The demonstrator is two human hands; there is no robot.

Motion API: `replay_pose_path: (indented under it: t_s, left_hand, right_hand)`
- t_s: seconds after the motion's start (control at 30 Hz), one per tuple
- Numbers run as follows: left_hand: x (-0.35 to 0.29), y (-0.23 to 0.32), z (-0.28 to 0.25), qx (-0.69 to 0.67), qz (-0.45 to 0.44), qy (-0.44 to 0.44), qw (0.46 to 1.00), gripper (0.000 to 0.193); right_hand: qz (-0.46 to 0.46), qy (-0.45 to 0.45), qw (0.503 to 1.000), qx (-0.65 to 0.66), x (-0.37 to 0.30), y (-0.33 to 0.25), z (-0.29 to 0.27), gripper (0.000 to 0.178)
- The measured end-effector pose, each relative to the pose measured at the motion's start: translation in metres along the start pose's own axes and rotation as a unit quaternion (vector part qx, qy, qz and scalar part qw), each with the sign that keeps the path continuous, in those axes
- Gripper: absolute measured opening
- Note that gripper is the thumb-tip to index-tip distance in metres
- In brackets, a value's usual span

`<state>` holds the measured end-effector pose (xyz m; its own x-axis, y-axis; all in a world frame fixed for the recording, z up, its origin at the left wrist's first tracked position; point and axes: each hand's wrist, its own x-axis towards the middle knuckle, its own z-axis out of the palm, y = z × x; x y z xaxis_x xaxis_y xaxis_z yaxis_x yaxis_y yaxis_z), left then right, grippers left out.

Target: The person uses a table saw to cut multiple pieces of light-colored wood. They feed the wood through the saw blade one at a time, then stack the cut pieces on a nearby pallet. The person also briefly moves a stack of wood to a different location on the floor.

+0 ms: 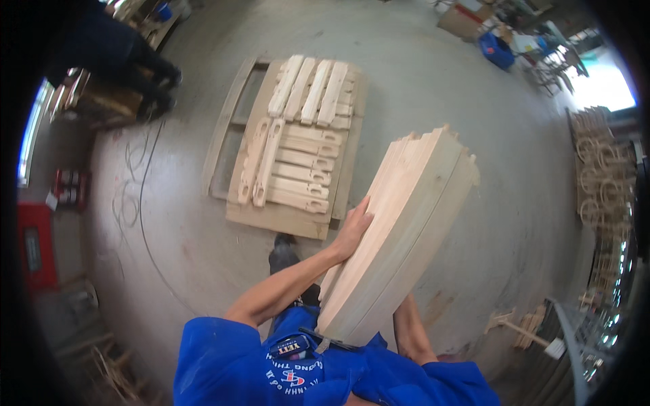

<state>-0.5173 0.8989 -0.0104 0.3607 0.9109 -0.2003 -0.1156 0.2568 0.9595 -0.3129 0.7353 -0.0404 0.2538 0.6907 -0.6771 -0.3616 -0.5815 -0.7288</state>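
A thick bundle of pale wooden boards (396, 227) leans up from my waist, tilted toward the far right. My left hand (353, 229) presses against its left side, thumb and fingers gripping the edge. The right forearm passes behind the bundle's lower part, so my right hand is hidden there. Ahead, a low pallet covered with a flat brown sheet (271, 215) carries rows of shaped wooden pieces (301, 162), several with oval holes near their ends. Some lie across in a row, others lengthwise on top.
A dark cable (143, 196) curves over the grey floor on the left. A person in dark clothes (115, 51) stands at the far left near wood stacks. Red equipment (37, 247) stands at the left edge, a blue bin (496, 51) at the far right, wooden frames (599, 162) along the right.
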Motion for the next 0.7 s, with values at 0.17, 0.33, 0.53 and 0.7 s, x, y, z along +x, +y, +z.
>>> replay_pose_path:
  t_s: [0.17,0.33,0.53,0.7]
  left_hand:
    - [0.044,-0.022,0.049,-0.017,-0.016,0.055,0.998,0.073]
    - [0.066,-0.063,0.063,-0.053,-0.026,0.082,0.995,0.076]
    - [0.081,-0.147,0.02,-0.085,-0.079,0.11,0.987,0.081]
    - [0.096,-0.229,-0.064,-0.072,-0.139,0.077,0.985,0.083]
  right_hand:
    - [0.05,-0.037,0.996,-0.06,0.062,-0.025,-0.041,0.053]
    - [0.076,-0.07,0.99,-0.097,0.119,-0.029,-0.041,0.054]
    - [0.108,-0.09,0.982,-0.127,0.193,0.028,0.003,0.054]
    - [0.118,-0.1,0.979,-0.135,0.264,0.11,0.061,0.054]
